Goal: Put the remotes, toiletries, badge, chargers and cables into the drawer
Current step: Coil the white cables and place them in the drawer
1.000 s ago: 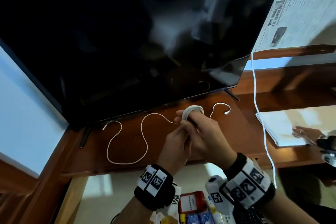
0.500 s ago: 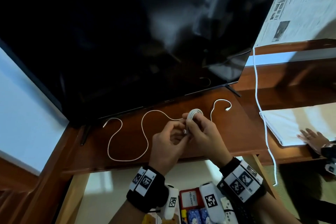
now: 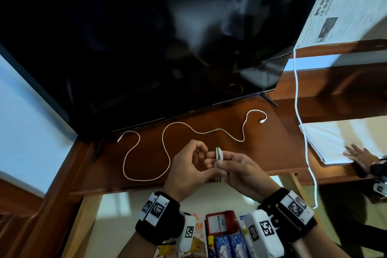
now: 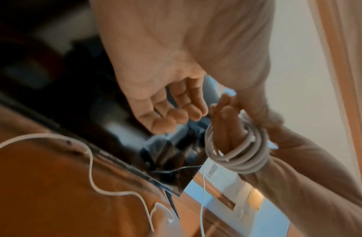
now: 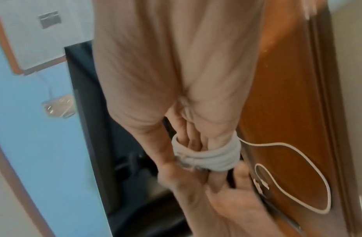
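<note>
A small coil of white cable point(image 3: 218, 153) point(image 4: 239, 157) point(image 5: 208, 158) is wound round the fingers of my right hand point(image 3: 236, 165), which holds it over the front edge of the wooden tabletop point(image 3: 272, 153). My left hand point(image 3: 188, 165) is beside it, thumb against the coil and fingers loosely curled. A second, long white cable point(image 3: 243, 130) point(image 4: 91, 168) point(image 5: 326, 189) lies loose in curves on the tabletop in front of the TV. Below my wrists the open drawer point(image 3: 117, 216) holds a red badge point(image 3: 219, 224), an orange charger box point(image 3: 199, 234) and blue packets point(image 3: 228, 245).
A large black TV point(image 3: 146, 48) stands on the table right behind the loose cable. A white cord point(image 3: 296, 90) hangs down past the table's right end. Another person's hand point(image 3: 360, 156) rests on a white pad point(image 3: 335, 142) at the right.
Both hands have drawn back toward the table's front edge with the coil, which now shows edge-on. The left hand's fingers have loosened from it. The long cable has not moved.
</note>
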